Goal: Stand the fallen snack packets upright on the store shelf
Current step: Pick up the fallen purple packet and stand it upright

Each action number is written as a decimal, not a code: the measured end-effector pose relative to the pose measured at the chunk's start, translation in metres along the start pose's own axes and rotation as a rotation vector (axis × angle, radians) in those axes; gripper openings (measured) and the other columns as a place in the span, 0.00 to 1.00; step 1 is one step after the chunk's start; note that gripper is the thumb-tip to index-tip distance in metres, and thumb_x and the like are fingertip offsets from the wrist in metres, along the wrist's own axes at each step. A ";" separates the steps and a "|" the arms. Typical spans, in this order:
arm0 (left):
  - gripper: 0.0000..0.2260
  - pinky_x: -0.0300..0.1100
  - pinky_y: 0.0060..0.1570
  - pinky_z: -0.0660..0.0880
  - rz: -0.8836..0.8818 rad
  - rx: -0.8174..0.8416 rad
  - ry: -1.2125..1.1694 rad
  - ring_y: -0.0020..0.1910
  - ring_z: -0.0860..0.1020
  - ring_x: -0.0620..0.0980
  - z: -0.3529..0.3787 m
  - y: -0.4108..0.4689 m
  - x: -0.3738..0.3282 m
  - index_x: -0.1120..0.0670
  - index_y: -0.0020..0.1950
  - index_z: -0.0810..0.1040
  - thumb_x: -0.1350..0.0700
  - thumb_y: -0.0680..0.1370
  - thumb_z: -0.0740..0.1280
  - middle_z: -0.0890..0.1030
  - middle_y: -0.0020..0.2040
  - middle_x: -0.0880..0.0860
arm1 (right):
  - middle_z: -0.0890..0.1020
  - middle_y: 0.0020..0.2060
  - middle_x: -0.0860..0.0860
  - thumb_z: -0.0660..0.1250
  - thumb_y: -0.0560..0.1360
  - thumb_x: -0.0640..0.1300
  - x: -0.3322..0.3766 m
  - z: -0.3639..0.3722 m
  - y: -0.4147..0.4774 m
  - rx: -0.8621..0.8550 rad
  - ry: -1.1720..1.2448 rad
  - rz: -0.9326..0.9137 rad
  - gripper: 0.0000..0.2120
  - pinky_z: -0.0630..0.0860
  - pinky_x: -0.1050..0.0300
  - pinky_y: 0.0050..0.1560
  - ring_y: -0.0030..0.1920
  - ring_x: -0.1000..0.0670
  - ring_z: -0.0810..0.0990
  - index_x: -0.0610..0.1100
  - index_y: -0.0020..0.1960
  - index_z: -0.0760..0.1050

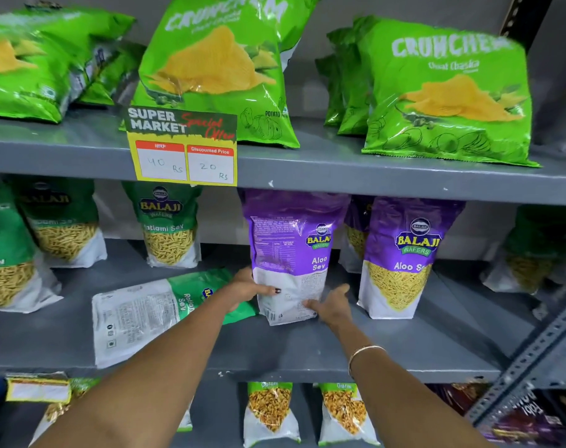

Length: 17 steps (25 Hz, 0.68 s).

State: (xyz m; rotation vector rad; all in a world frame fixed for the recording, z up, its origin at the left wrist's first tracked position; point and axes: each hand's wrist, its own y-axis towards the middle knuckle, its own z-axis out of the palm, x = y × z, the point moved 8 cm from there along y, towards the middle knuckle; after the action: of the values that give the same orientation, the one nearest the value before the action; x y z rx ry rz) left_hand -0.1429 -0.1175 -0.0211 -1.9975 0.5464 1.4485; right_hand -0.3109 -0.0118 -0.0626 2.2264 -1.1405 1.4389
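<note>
Head view: my left hand and right hand clasp the purple packet, upright on the middle shelf. Light, crinkly, slippery; grip low sides. Green packet lies flat beside.

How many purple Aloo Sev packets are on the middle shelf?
3: one held upright between both hands, one standing right of it, one partly hidden behind them. More may be hidden.
</note>
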 end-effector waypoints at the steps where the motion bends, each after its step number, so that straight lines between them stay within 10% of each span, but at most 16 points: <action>1: 0.22 0.42 0.53 0.72 -0.040 0.037 0.021 0.52 0.76 0.48 0.001 -0.001 0.004 0.57 0.62 0.74 0.67 0.70 0.72 0.80 0.54 0.52 | 0.75 0.50 0.40 0.73 0.69 0.36 -0.002 0.005 -0.003 0.037 0.077 0.056 0.28 0.79 0.60 0.30 0.38 0.43 0.78 0.38 0.58 0.56; 5: 0.17 0.47 0.67 0.63 -0.190 0.264 -0.013 0.47 0.77 0.44 0.002 -0.008 0.013 0.51 0.56 0.74 0.71 0.74 0.65 0.82 0.40 0.46 | 0.73 0.36 0.47 0.64 0.72 0.31 0.001 0.013 -0.006 0.130 0.128 0.047 0.09 0.65 0.64 0.20 0.29 0.53 0.68 0.43 0.44 0.68; 9: 0.15 0.48 0.72 0.56 -0.211 0.243 -0.030 0.59 0.71 0.44 -0.009 -0.005 0.015 0.59 0.62 0.75 0.66 0.76 0.64 0.78 0.53 0.50 | 0.75 0.57 0.45 0.69 0.70 0.30 0.012 0.026 -0.023 0.531 0.180 -0.055 0.28 0.70 0.63 0.34 0.47 0.49 0.75 0.41 0.67 0.65; 12: 0.05 0.48 0.66 0.65 -0.134 0.073 -0.084 0.51 0.74 0.45 -0.009 0.004 0.013 0.55 0.49 0.76 0.64 0.75 0.66 0.77 0.49 0.53 | 0.77 0.62 0.44 0.72 0.69 0.31 0.025 0.044 -0.034 0.663 0.174 -0.164 0.32 0.79 0.58 0.53 0.57 0.47 0.78 0.40 0.69 0.63; 17: 0.34 0.50 0.65 0.63 -0.092 0.031 -0.067 0.66 0.71 0.55 -0.001 0.015 0.013 0.52 0.75 0.58 0.64 0.73 0.70 0.74 0.68 0.60 | 0.72 0.58 0.46 0.76 0.65 0.33 0.020 0.045 -0.025 0.398 0.160 -0.157 0.39 0.73 0.56 0.60 0.60 0.48 0.74 0.34 0.66 0.54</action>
State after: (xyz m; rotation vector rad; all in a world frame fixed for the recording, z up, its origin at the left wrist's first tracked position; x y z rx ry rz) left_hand -0.1476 -0.1293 -0.0366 -1.9176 0.4395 1.4368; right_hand -0.2589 -0.0311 -0.0617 2.3298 -0.6557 1.8653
